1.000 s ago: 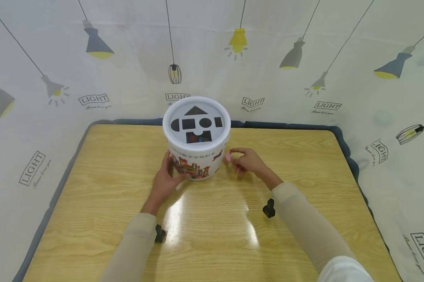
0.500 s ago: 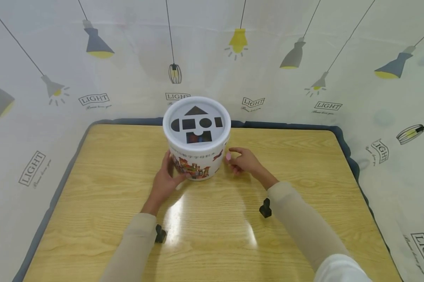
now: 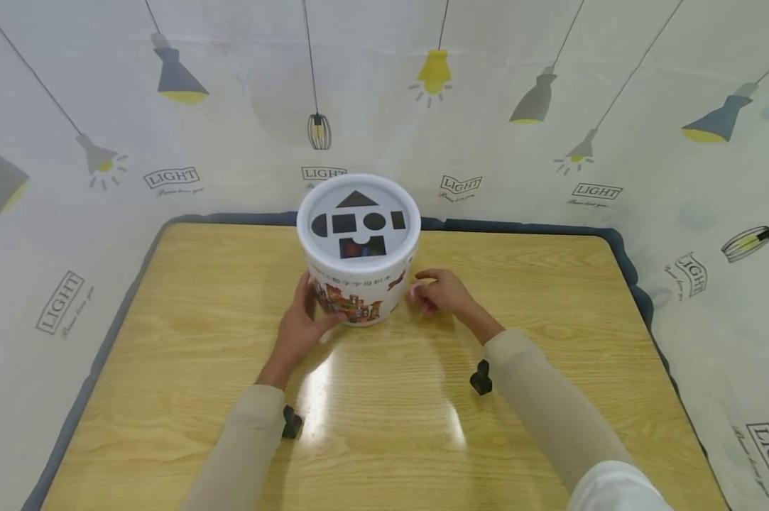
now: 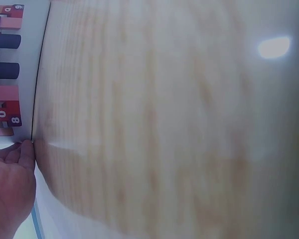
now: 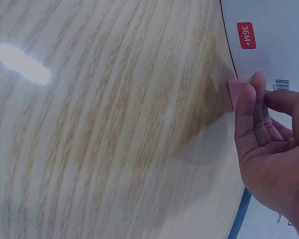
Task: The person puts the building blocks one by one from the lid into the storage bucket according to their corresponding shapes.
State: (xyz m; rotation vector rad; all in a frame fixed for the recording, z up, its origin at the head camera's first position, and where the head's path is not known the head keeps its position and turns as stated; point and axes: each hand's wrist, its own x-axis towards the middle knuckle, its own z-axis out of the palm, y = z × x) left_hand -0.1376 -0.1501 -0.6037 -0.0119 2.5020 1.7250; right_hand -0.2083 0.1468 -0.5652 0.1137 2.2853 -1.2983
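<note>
A white lidded bucket (image 3: 358,287) with colourful printed pictures stands upright on the wooden table (image 3: 378,440). Its lid (image 3: 326,248) has several shaped cutouts, and blurred colours show through the lowest one. My left hand (image 3: 295,333) holds the bucket's lower left side, thumb across the front and fingers around the side. At the bucket's right side, my right hand (image 3: 449,292) pinches a small pink block (image 5: 235,92) between thumb and fingers. In the right wrist view the block is close against the bucket's lower wall; whether it touches the table is hard to tell.
Dark wrist devices hang beneath both sleeves, one at the left (image 3: 291,422) and one at the right (image 3: 481,377). Behind the table rises a pale curtain (image 3: 384,85) printed with lamps, and a dark blue border (image 3: 505,227) runs along the table's far edge.
My right hand has shifted slightly left toward the bucket. The pink block has turned in its fingers and shows less in the head view. My left hand and the bucket stay put.
</note>
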